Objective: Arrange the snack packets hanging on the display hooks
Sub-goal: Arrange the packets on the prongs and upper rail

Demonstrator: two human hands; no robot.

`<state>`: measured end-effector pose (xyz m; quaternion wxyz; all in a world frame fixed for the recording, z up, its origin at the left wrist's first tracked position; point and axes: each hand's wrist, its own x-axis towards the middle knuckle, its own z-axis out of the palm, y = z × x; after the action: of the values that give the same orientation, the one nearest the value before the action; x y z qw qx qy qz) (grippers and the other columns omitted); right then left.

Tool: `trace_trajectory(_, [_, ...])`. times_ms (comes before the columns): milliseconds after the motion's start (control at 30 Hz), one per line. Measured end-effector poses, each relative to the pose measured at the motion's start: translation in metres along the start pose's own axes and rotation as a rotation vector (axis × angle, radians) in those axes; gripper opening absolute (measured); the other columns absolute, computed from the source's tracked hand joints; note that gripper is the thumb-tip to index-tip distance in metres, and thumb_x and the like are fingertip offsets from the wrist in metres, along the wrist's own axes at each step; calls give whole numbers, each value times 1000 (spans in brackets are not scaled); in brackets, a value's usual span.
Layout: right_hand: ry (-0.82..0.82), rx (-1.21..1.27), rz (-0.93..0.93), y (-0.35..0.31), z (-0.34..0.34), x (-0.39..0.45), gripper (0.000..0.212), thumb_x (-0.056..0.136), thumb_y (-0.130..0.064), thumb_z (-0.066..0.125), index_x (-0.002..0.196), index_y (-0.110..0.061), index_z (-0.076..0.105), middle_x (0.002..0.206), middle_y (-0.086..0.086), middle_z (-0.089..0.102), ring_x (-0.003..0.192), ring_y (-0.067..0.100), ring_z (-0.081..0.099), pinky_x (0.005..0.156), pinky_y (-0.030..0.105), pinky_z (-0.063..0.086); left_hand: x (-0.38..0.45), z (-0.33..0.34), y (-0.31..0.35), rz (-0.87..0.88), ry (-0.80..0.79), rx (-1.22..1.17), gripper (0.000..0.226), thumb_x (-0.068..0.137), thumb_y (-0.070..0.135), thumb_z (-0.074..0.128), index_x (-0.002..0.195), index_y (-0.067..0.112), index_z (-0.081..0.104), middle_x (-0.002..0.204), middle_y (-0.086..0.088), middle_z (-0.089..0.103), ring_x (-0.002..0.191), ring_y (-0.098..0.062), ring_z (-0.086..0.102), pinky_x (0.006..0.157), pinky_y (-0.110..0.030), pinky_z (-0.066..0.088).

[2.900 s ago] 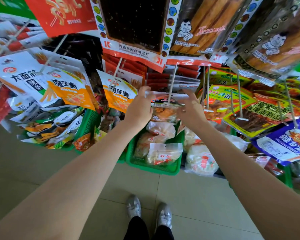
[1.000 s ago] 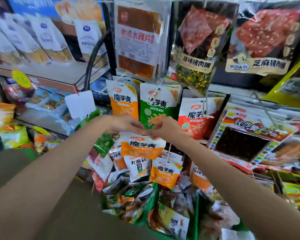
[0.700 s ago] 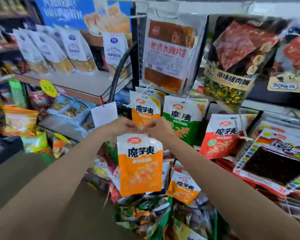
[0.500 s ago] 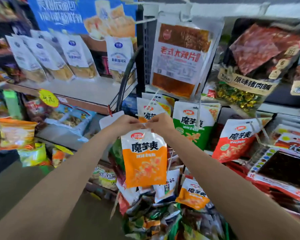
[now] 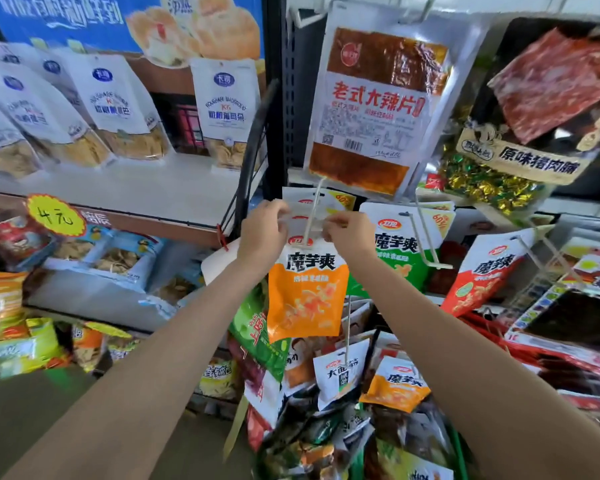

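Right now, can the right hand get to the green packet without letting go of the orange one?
Probably not. The right hand pinches the orange packet at the hook. The green packet hangs just right of it, nothing between, but the fingers are busy.

The orange snack packet (image 5: 307, 299) is glossy plastic film, as is the large red-and-white packet (image 5: 374, 109) above it, while the display hook (image 5: 311, 216) looks like smooth pale-coated metal wire
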<state>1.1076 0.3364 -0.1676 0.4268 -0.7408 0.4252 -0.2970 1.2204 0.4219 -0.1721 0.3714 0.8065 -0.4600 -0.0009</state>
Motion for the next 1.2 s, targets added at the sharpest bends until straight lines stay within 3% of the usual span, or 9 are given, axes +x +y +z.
trace_trajectory(167, [-27, 40, -32, 12, -7, -8, 29, 92, 3, 44, 112, -7, 62, 113, 9, 65, 101, 19, 62, 68, 24, 47, -30, 9, -13, 215, 219, 73, 22, 78, -8, 50, 93, 4, 60, 103, -14, 52, 96, -31, 51, 82, -43, 43])
trace_trajectory(267, [-34, 79, -82, 33, -27, -40, 37, 94, 5, 35, 119, -13, 55, 101, 5, 64, 93, 14, 64, 59, 12, 50, -70, 36, -21, 237, 199, 146, 23, 76, 2, 42, 88, 11, 60, 100, -10, 52, 95, -25, 46, 81, -39, 36])
trace_trajectory(400, [-209, -165, -23, 106, -52, -81, 35, 89, 8, 37, 105, -5, 65, 91, 8, 68, 83, 21, 64, 69, 24, 48, -119, 90, -21, 190, 58, 227, 19, 75, 5, 48, 90, 10, 60, 102, -11, 52, 97, -29, 48, 85, -44, 42])
trace_trajectory(567, [-264, -372, 416, 225, -98, -86, 31, 92, 4, 37, 111, 3, 60, 73, 1, 51, 57, 14, 42, 49, 23, 33, -133, 159, 10, 222, -277, 169, 16, 72, 0, 55, 84, 8, 62, 93, -12, 55, 86, -34, 57, 73, -47, 50])
trace_trajectory(733, [-178, -497, 462, 296, -123, -79, 34, 86, 6, 46, 116, -3, 59, 129, 17, 51, 111, 32, 54, 82, 32, 44, -144, 204, 31, 217, -435, 228, 22, 86, 3, 47, 102, 9, 59, 116, -7, 47, 104, -28, 48, 81, -30, 28])
trace_trajectory(900, [-624, -662, 331, 345, -103, -60, 43, 85, 9, 41, 124, -7, 52, 152, 2, 25, 129, 25, 41, 76, 28, 42, -159, 222, 32, 131, -594, 199, 20, 88, 3, 45, 105, 7, 56, 130, -8, 38, 97, -25, 52, 71, -27, 35])
trace_trajectory(1000, [-705, -750, 268, 350, -92, -53, 43, 89, 6, 40, 128, -7, 52, 138, 7, 43, 122, 28, 47, 84, 35, 43, -164, 225, 29, 72, -647, 227, 20, 90, 6, 44, 108, 8, 55, 132, -6, 35, 82, -20, 48, 61, -26, 30])
trace_trajectory(1100, [-762, -842, 222, 340, -95, -58, 23, 93, -3, 39, 83, -2, 61, 79, 9, 56, 80, 26, 54, 68, 32, 43, -167, 220, 30, 17, -676, 232, 20, 91, 8, 44, 109, 8, 53, 130, -4, 36, 63, -13, 36, 58, -24, 26])
trace_trajectory(1200, [-865, -828, 270, 321, -108, -73, 24, 97, -14, 38, 95, -6, 61, 99, 10, 64, 90, 23, 58, 65, 24, 43, -163, 218, 33, -9, -763, 210, 22, 92, 12, 45, 113, 11, 51, 130, -5, 39, 79, -25, 54, 65, -31, 37])
